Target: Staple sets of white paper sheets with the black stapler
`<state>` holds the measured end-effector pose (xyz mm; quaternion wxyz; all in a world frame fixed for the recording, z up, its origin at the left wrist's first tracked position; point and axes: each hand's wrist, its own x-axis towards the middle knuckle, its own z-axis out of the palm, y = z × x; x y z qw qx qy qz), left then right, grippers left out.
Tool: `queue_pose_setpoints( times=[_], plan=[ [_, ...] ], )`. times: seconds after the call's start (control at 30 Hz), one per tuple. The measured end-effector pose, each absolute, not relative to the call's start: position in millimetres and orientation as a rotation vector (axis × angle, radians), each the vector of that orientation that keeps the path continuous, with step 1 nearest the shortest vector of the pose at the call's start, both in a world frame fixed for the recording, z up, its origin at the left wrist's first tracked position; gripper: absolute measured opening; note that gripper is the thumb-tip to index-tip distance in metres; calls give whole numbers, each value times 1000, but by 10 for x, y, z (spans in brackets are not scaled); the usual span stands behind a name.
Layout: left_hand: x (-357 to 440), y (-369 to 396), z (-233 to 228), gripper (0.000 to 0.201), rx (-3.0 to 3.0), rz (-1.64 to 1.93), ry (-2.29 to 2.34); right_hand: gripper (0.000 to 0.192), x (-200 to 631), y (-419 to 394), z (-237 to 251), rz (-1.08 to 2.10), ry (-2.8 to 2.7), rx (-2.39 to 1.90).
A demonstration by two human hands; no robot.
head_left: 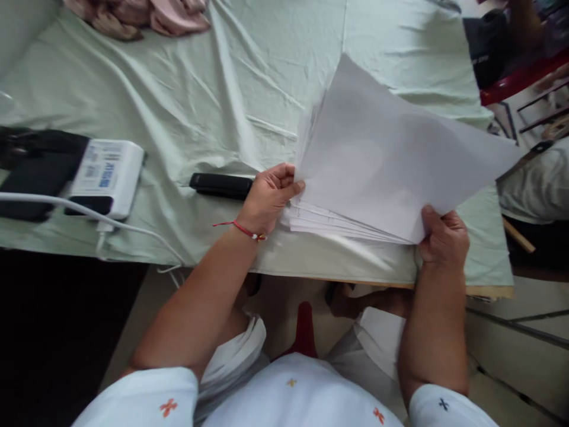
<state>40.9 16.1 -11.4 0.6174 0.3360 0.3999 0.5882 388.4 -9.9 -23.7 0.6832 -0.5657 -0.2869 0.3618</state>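
A fanned stack of white paper sheets (382, 154) is held over the table near its front edge. My left hand (273, 193) pinches the stack's left side, thumb on top and fingers curled beneath. At the lower right, my right hand (444, 237) grips the near edge, its thumb pressed on the top sheet. That sheet looks blank and is turned at an angle, its right corner reaching past the table's side. Several lower sheets show along the near edge with faint marks. Beside my left wrist lies a long black object (222, 185), partly hidden by the hand.
A pale green cloth (213, 107) with creases covers the table. At left sit a white power bank (109, 172) with a white cable (146, 228) and a black pouch-like item (35, 172). Pink fabric (146, 15) lies at the back. Another person's arm (527, 26) shows at upper right.
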Motion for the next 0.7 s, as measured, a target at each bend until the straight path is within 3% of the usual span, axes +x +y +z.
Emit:
queue_pose_setpoints(
  times=[0.5,0.7],
  plan=[
    [356,224,-27,34,959,1532,981,31,3769,-151,-122,676,-697,-1112],
    [323,135,-13,40,1016,1503,996,30,3760,-185,-67,697,-729,-1095]
  ],
)
